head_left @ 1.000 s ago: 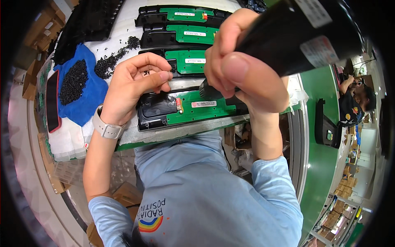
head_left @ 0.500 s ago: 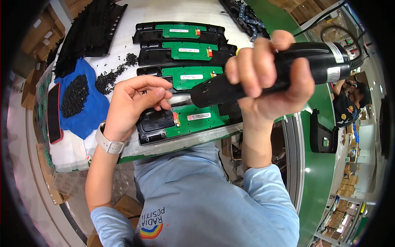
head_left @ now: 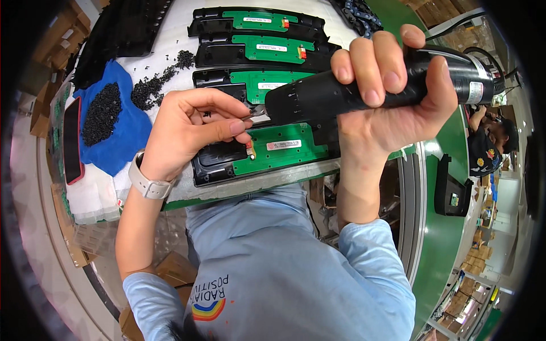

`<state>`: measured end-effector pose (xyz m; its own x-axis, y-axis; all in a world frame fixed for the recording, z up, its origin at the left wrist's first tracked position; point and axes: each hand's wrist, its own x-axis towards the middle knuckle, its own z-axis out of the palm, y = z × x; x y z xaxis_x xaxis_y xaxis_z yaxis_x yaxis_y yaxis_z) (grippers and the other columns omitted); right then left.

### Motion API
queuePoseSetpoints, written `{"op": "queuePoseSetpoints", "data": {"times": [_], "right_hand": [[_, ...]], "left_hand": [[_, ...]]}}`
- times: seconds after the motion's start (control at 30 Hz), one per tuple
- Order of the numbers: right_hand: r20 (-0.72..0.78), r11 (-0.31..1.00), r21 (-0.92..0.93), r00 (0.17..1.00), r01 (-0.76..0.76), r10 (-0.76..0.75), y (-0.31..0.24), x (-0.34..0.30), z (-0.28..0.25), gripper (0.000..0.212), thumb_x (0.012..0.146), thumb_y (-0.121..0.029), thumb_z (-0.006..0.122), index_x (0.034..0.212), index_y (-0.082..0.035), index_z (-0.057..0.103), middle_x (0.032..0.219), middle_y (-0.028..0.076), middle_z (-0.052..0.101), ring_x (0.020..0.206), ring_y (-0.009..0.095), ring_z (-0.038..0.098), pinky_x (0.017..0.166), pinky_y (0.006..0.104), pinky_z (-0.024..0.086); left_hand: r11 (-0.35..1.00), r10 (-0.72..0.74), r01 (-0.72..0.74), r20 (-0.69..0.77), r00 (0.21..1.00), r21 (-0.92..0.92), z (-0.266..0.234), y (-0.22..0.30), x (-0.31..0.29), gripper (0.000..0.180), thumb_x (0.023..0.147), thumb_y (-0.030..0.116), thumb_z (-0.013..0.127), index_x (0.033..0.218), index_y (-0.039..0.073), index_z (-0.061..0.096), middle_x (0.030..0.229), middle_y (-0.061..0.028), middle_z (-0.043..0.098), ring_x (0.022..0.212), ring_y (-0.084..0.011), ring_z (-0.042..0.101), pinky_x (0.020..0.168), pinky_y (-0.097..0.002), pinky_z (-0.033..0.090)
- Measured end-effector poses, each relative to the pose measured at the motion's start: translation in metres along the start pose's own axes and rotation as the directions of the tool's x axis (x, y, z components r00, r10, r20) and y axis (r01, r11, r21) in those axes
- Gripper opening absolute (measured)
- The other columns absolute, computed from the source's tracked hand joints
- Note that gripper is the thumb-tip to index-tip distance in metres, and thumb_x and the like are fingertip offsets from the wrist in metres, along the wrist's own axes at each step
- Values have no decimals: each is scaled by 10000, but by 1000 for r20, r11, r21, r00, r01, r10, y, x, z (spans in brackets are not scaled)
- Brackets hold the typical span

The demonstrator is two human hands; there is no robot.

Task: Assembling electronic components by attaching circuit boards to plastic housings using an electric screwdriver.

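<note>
My right hand (head_left: 369, 122) is wrapped round a thick black electric screwdriver (head_left: 318, 96), which lies almost level with its nose toward the left. At that nose, the thumb and forefinger of my left hand (head_left: 176, 128) are pinched together by the metal tip (head_left: 259, 111). Whatever sits between those fingertips is too small to make out. Below both hands lies the nearest black plastic housing (head_left: 213, 167), fitted with a green circuit board (head_left: 256, 163) that has a white label and a small connector. Several similar housings with boards (head_left: 273, 48) are lined up behind it.
Small black screws (head_left: 102, 116) are heaped on a blue cloth (head_left: 116, 162), with more screws (head_left: 147, 91) strewn beside it. A red-edged phone (head_left: 74, 142) lies at the left. Another black part (head_left: 446, 190) rests on the green surface at right. A person (head_left: 486, 142) is further off.
My left fingertips have closed in on the screwdriver's tip. The screwdriver has risen slightly and shifted right. The view has shifted, so the housings appear higher.
</note>
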<state>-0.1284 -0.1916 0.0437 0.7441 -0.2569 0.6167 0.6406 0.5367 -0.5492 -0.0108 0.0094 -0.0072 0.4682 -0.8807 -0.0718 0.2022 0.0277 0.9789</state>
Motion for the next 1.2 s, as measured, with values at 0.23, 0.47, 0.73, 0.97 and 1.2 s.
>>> {"op": "queuePoseSetpoints", "data": {"times": [0.23,0.47,0.73,0.97,1.2], "right_hand": [[-85,999,-43,996,27,-31,1,-1,6,305,913,-339,477,1056,-75,536,683,1,484,581,141,460,682,371,399],[-64,1000,-5,998,12,-12,1,-4,2,312,908,-346,482,1056,-77,539,682,-4,486,576,137,459,677,369,396],[43,996,-22,996,-83,84,-14,-4,-5,342,904,-341,484,1099,-64,532,685,2,486,584,135,470,681,351,398],[48,890,-440,987,-118,154,-28,-7,-6,328,880,-283,490,1098,-38,504,605,5,435,435,109,410,531,304,392],[50,870,-477,984,-126,170,-27,-7,-6,334,874,-268,497,1110,-32,494,597,13,438,425,109,409,515,305,391]], "left_hand": [[1000,12,-12,-21,1000,-1,-1,-3,0,138,805,-36,684,934,-15,638,866,-121,694,760,-155,685,645,-218,508],[1000,-27,27,51,998,-8,-4,1,-1,135,818,-19,675,950,-21,644,879,-117,694,755,-158,690,642,-215,514],[999,-47,46,16,999,22,-2,-1,4,150,883,20,597,1022,-26,627,923,-124,688,718,-124,639,642,-213,493],[956,24,-74,-176,984,-284,-9,-5,8,250,940,6,353,1139,-86,474,1170,-271,574,1107,-303,605,934,-322,501],[961,-6,-40,-165,986,-273,-7,-5,7,217,992,57,344,1102,-63,488,1137,-263,596,1069,-293,628,903,-294,522]]}}
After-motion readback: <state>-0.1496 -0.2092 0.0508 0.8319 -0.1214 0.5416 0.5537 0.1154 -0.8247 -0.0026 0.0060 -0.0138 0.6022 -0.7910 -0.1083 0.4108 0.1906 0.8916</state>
